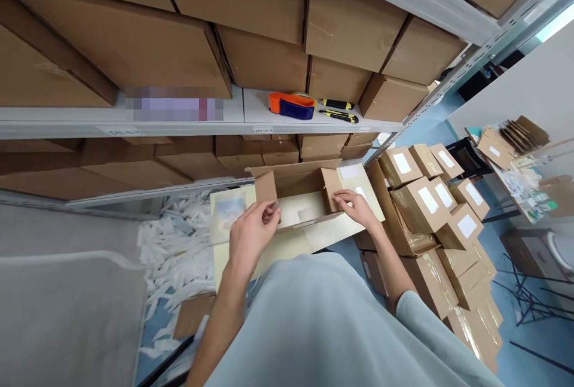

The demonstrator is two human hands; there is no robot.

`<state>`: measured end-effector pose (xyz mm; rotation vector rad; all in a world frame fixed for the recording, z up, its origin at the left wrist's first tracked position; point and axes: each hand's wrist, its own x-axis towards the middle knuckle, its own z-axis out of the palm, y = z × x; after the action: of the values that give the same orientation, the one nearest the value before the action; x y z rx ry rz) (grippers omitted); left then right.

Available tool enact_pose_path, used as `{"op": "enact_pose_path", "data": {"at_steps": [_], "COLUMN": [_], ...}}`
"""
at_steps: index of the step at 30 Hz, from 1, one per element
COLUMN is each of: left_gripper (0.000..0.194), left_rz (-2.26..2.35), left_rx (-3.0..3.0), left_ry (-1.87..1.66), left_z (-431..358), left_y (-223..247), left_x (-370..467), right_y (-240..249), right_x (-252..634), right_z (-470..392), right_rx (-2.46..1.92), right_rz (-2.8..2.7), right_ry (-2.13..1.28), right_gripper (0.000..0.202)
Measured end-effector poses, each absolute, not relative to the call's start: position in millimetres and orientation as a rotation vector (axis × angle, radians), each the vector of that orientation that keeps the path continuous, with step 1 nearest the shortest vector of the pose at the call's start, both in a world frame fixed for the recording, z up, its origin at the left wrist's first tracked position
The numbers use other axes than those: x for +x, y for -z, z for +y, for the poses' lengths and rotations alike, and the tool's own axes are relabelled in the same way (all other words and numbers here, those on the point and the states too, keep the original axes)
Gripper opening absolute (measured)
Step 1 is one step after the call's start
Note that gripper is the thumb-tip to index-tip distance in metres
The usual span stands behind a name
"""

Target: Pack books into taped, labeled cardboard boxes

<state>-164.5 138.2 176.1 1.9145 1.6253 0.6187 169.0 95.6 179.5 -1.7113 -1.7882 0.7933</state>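
An open cardboard box (299,183) stands on a pale yellow board (287,246) in front of me, its short side flaps raised. Its inside shows a whitish bottom. My left hand (253,228) is closed with curled fingers at the near left corner of the box, beside the left flap (265,186); what it may hold is hidden. At the right end, my right hand (356,206) pinches the edge of the right flap (330,188) between thumb and fingers.
On the shelf (255,113) ahead lie an orange and blue tape dispenser (291,106) and two yellow-black utility knives (336,110). Large cartons (264,61) fill the shelving. Taped, labelled boxes (448,207) are piled at right. Shredded white paper (183,243) heaps at left.
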Motion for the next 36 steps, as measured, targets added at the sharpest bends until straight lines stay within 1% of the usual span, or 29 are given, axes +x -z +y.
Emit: {"op": "enact_pose_path", "data": {"at_steps": [3, 5, 7, 10, 11, 12, 13, 14, 15, 16, 17, 18, 19, 21, 22, 24, 28, 31, 33, 36], "left_gripper": [0.041, 0.047, 0.050, 0.056, 0.062, 0.074, 0.086, 0.094, 0.093, 0.086, 0.074, 0.063, 0.055, 0.048, 0.048, 0.053, 0.066, 0.060, 0.054, 0.053], "left_rz": [1.512, 1.536, 1.658, 1.875, 1.923, 1.948, 1.950, 1.934, 1.903, 1.869, 1.841, 1.820, 1.807, 1.795, 1.795, 1.784, 1.771, 1.800, 1.809, 1.787], "left_rx": [1.913, 1.854, 1.734, 1.570, 1.563, 1.587, 1.635, 1.693, 1.750, 1.792, 1.814, 1.820, 1.812, 1.759, 1.706, 1.566, 1.374, 1.348, 1.336, 1.332], "left_ry": [-0.552, -0.553, -0.650, -0.900, -0.986, -1.056, -1.108, -1.138, -1.150, -1.149, -1.140, -1.122, -1.097, -1.023, -0.982, -0.909, -0.903, -0.947, -0.953, -0.959], "left_z": [140, 144, 148, 159, 164, 169, 173, 177, 180, 181, 181, 180, 177, 169, 164, 155, 148, 152, 158, 166], "left_y": [-162, -154, -148, -139, -137, -133, -130, -127, -124, -120, -117, -113, -109, -101, -96, -86, -74, -77, -82, -87], "left_x": [-170, -171, -168, -155, -150, -146, -143, -143, -143, -146, -149, -153, -157, -164, -165, -165, -158, -152, -149, -145], "right_y": [-173, -167, -158, -139, -132, -126, -119, -114, -109, -106, -103, -101, -100, -99, -98, -98, -97, -102, -106, -111], "right_x": [173, 176, 178, 175, 172, 170, 168, 167, 167, 168, 170, 173, 176, 182, 184, 186, 182, 180, 182, 188], "right_z": [103, 112, 124, 146, 152, 157, 162, 165, 167, 169, 169, 169, 169, 166, 165, 161, 154, 154, 154, 156], "right_rx": [-1.688, -1.712, -1.732, -1.752, -1.761, -1.768, -1.770, -1.766, -1.754, -1.735, -1.710, -1.684, -1.655, -1.606, -1.591, -1.590, -1.684, -1.748, -1.767, -1.790], "right_rz": [-1.855, -1.885, -1.890, -1.871, -1.859, -1.838, -1.809, -1.777, -1.746, -1.723, -1.712, -1.714, -1.725, -1.749, -1.756, -1.744, -1.658, -1.600, -1.564, -1.540], "right_ry": [-0.878, -0.847, -0.770, -0.618, -0.555, -0.493, -0.441, -0.405, -0.387, -0.385, -0.395, -0.412, -0.436, -0.509, -0.557, -0.677, -0.900, -0.953, -0.932, -0.888], "right_gripper": [0.049, 0.052, 0.055, 0.055, 0.054, 0.056, 0.060, 0.067, 0.074, 0.080, 0.081, 0.078, 0.070, 0.050, 0.043, 0.036, 0.033, 0.033, 0.034, 0.034]}}
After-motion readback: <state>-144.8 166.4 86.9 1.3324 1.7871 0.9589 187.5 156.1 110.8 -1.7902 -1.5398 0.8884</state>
